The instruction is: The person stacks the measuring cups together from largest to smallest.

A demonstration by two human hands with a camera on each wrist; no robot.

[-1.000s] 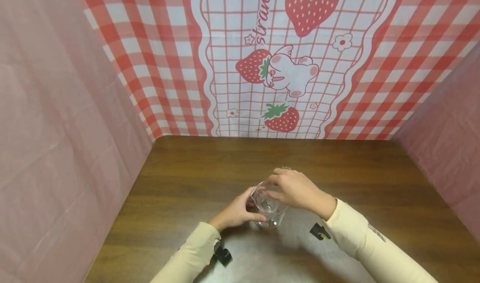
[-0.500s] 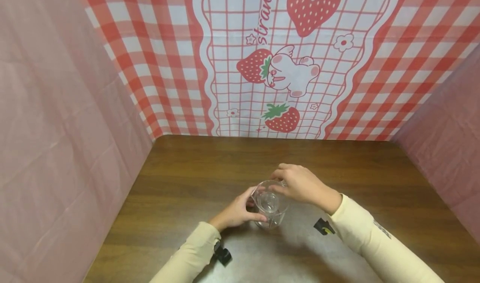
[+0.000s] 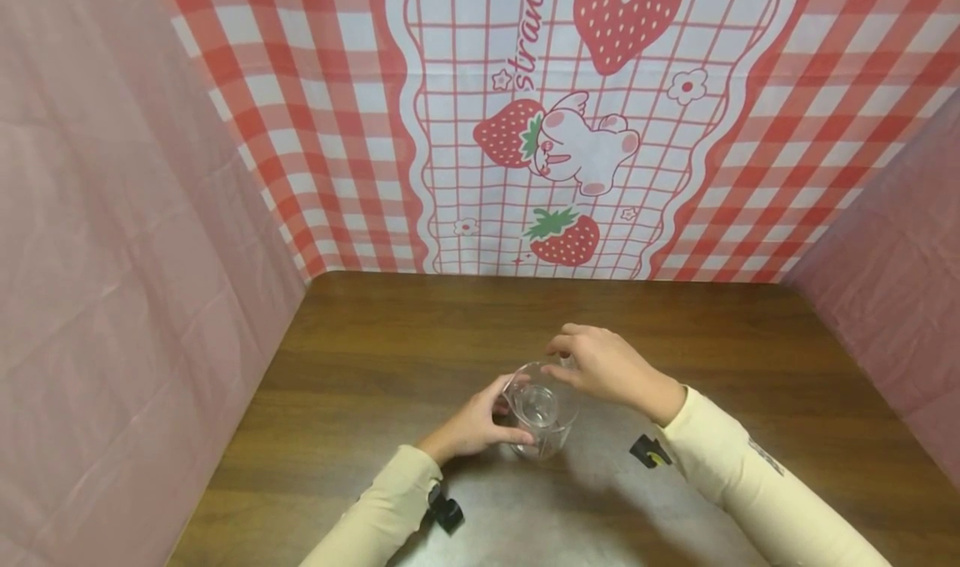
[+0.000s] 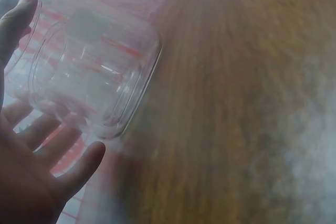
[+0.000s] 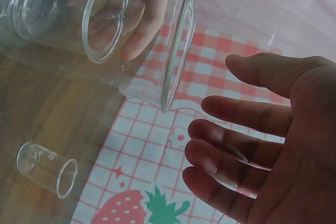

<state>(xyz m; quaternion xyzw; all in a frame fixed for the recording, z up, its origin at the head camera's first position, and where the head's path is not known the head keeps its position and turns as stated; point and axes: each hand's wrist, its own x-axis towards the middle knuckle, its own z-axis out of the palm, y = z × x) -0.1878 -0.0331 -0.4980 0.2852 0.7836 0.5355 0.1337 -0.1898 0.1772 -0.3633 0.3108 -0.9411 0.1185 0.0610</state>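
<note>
A large clear glass beaker (image 3: pixel 561 439) stands on the table with a smaller glass beaker (image 3: pixel 540 406) upright inside it. My left hand (image 3: pixel 472 421) grips the large beaker from the left, thumb at the near side and fingers behind. In the left wrist view its fingers lie along the wall of the large beaker (image 4: pixel 142 59). Just off the rim at the far right is my right hand (image 3: pixel 606 367), palm facing the mouth, fingers loosely spread and holding nothing. Both nested beakers also show in the right wrist view, the inner beaker (image 5: pixel 106 19) within the outer rim.
A third, tiny beaker (image 5: pixel 46 169) stands on the wooden table (image 3: pixel 375 342) behind the large one, mostly covered by my right hand in the head view. A strawberry-patterned cloth (image 3: pixel 570 242) rises at the table's back edge, with pink drapes (image 3: pixel 150 258) along the sides.
My right hand has drawn up and to the right, its fingers leaving the large beaker's mouth. The smaller beaker inside shows more fully. My left hand has stayed in place.
</note>
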